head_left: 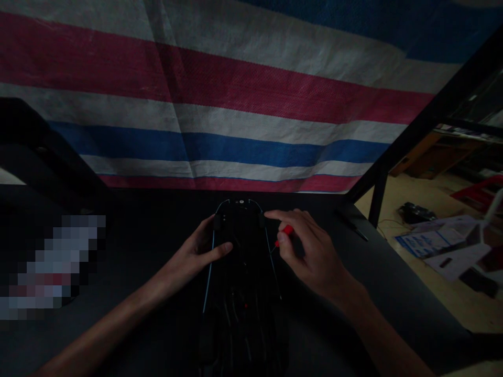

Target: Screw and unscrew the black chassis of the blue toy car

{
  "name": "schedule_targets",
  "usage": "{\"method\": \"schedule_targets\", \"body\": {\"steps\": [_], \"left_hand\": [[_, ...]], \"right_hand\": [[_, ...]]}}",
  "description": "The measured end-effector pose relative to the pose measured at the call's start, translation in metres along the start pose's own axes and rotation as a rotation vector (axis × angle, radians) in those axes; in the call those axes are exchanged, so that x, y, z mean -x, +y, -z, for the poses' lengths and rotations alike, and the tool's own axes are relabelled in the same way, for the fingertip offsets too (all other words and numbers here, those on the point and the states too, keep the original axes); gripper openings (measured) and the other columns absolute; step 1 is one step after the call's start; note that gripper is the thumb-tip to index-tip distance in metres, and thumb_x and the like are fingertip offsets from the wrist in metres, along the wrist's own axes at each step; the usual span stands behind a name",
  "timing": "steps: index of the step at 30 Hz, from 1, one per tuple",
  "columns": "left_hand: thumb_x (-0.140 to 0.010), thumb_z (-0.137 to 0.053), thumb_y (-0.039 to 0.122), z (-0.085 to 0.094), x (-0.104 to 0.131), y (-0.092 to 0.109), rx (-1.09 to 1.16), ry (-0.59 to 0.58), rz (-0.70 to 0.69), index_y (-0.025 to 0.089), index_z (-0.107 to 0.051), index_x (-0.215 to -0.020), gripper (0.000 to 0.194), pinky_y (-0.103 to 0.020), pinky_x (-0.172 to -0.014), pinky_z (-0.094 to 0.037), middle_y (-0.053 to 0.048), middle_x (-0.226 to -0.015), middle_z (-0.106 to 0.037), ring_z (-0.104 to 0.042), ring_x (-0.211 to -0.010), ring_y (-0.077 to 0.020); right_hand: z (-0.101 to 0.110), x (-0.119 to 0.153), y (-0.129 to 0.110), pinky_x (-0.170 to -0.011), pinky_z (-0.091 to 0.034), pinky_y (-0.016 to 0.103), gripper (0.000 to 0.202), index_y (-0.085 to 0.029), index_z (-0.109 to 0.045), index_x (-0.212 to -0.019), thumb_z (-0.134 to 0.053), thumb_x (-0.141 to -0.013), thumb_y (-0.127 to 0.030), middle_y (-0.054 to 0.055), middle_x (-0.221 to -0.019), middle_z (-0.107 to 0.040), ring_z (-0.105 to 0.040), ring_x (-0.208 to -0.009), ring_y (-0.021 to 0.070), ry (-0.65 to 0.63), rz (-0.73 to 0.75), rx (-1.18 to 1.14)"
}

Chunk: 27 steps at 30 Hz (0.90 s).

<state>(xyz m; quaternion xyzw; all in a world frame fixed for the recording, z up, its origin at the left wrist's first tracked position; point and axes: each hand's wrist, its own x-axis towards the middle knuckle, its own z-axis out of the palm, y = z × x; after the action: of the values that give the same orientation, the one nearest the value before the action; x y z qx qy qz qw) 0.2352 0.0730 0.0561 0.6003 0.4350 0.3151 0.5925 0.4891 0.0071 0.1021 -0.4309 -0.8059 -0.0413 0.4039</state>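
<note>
A black toy car (241, 262) with wheels and thin light-blue edge lines lies lengthwise before me on a dark table. My left hand (204, 246) grips its left side near the far end, thumb laid across the top and fingers hidden behind the edge. By the car's right side, my right hand (304, 243) holds a small red-handled screwdriver (288, 230) between thumb and fingers. Its thin shaft slants down toward the car's edge; whether the tip touches is too dark to tell. The right index finger stretches to the far right wheel (261, 219).
A striped red, white and blue tarp (236, 104) hangs behind the table (157, 314). A dark pen-like tool (357, 228) rests near the right edge. At left lies a blurred-out object (58, 267). Dark frame bars (393, 152) slope up at the right.
</note>
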Motion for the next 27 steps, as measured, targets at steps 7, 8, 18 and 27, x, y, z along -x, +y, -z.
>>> {"method": "schedule_targets", "body": {"steps": [7,8,18,27], "left_hand": [[-0.088,-0.082,0.052,0.0001,-0.0006,-0.0047,0.035,-0.014,-0.024,0.024,-0.048,-0.156,0.081,-0.052,-0.13,-0.038,-0.013,-0.169,-0.052,-0.047,-0.156,-0.0378],[-0.088,-0.082,0.052,0.0002,-0.0007,-0.0053,0.039,-0.016,-0.021,0.024,-0.048,-0.156,0.081,-0.053,-0.13,-0.038,-0.013,-0.169,-0.052,-0.047,-0.156,-0.0378],[-0.086,-0.082,0.057,0.0011,-0.0026,-0.0057,0.018,-0.015,-0.003,0.025,-0.046,-0.157,0.085,-0.056,-0.129,-0.038,-0.014,-0.17,-0.05,-0.049,-0.154,-0.0399],[-0.087,-0.081,0.055,0.0003,-0.0002,-0.0036,0.022,-0.019,0.001,0.025,-0.047,-0.157,0.083,-0.056,-0.128,-0.042,-0.014,-0.17,-0.051,-0.05,-0.153,-0.0401]], "right_hand": [[0.001,0.0007,-0.0014,-0.085,-0.05,0.035,0.022,-0.02,-0.063,-0.124,-0.053,-0.106,-0.011,0.005,-0.106,-0.077,-0.068,-0.088,0.0186,0.021,0.002,0.014],[0.0008,0.0009,-0.0015,-0.087,-0.05,0.036,0.025,-0.019,-0.062,-0.127,-0.051,-0.106,-0.011,0.006,-0.109,-0.077,-0.069,-0.093,0.0197,0.015,0.011,0.021],[-0.0018,-0.0006,-0.0018,-0.083,-0.05,0.035,0.021,-0.021,-0.061,-0.123,-0.055,-0.105,-0.011,0.004,-0.106,-0.076,-0.067,-0.086,0.0179,0.035,-0.011,0.01],[-0.0044,0.0038,-0.0017,-0.082,-0.051,0.034,0.026,-0.021,-0.057,-0.129,-0.054,-0.105,-0.012,0.003,-0.102,-0.072,-0.065,-0.085,0.0172,0.032,-0.072,0.03]]}}
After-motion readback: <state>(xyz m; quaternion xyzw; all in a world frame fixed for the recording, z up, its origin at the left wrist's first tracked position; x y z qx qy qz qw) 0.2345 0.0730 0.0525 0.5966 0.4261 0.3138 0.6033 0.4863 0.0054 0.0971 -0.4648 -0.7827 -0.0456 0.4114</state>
